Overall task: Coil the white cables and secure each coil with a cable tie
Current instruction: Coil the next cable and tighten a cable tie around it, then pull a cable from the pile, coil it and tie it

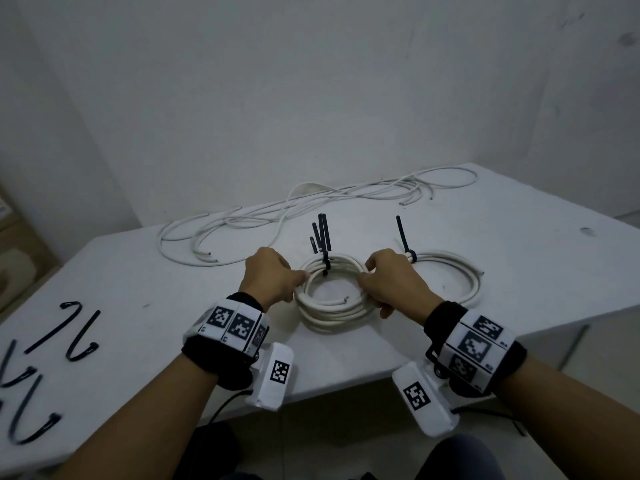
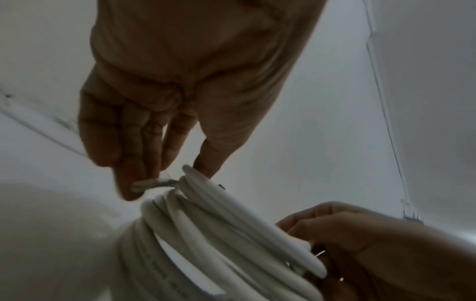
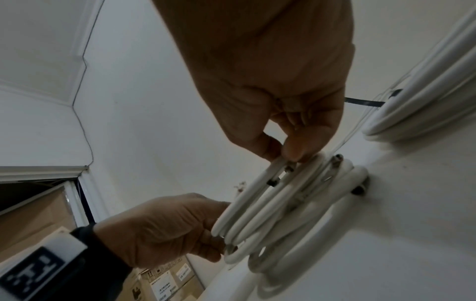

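Now we grip the coil [image 1: 334, 296] at 9 and 3, left hand [image 1: 273, 277] and right hand [image 1: 391, 282] pinching strands; next, tighten its tie [image 1: 325, 237] at 12.

A white table [image 1: 145, 271] stands by a plain white wall [image 1: 277, 81]. Brown cardboard boxes [image 3: 31, 215] with paper labels sit on the floor at the left, next to the table.

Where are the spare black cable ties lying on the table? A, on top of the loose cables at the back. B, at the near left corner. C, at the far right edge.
B: the spare black cable ties lie on the table at its near left, apart from the coil both hands hold.
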`<action>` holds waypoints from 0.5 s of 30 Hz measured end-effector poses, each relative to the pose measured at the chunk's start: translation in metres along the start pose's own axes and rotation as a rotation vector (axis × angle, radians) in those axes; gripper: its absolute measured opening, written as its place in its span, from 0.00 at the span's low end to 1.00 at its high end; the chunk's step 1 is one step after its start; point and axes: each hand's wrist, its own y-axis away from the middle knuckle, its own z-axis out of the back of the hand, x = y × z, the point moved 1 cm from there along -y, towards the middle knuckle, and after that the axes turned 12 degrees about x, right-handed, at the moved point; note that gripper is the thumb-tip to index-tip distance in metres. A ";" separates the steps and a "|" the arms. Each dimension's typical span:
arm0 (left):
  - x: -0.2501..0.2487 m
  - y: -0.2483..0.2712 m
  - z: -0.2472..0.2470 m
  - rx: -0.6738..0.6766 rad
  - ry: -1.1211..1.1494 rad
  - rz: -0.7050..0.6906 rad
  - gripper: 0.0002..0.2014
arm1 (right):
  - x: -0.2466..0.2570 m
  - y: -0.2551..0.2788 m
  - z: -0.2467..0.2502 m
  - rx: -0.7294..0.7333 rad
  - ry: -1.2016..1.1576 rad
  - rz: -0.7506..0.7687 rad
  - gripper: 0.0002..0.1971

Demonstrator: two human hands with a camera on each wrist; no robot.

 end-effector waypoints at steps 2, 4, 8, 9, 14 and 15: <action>-0.006 0.002 0.003 -0.040 0.056 -0.023 0.10 | 0.001 0.000 0.000 0.004 -0.005 -0.002 0.04; -0.016 0.004 0.005 -0.078 0.117 -0.051 0.09 | 0.001 0.000 -0.001 -0.007 0.009 -0.003 0.07; -0.015 0.005 0.000 -0.093 0.160 -0.030 0.13 | 0.000 0.003 -0.001 0.008 0.029 -0.012 0.08; -0.010 0.005 -0.004 -0.098 0.132 -0.029 0.12 | 0.000 0.004 -0.002 0.011 0.049 -0.015 0.07; 0.006 0.009 -0.016 -0.153 0.000 -0.118 0.15 | 0.000 0.006 -0.006 0.005 0.099 0.012 0.04; 0.006 0.011 -0.014 -0.154 -0.013 -0.123 0.17 | 0.000 0.007 -0.006 0.010 0.093 0.010 0.03</action>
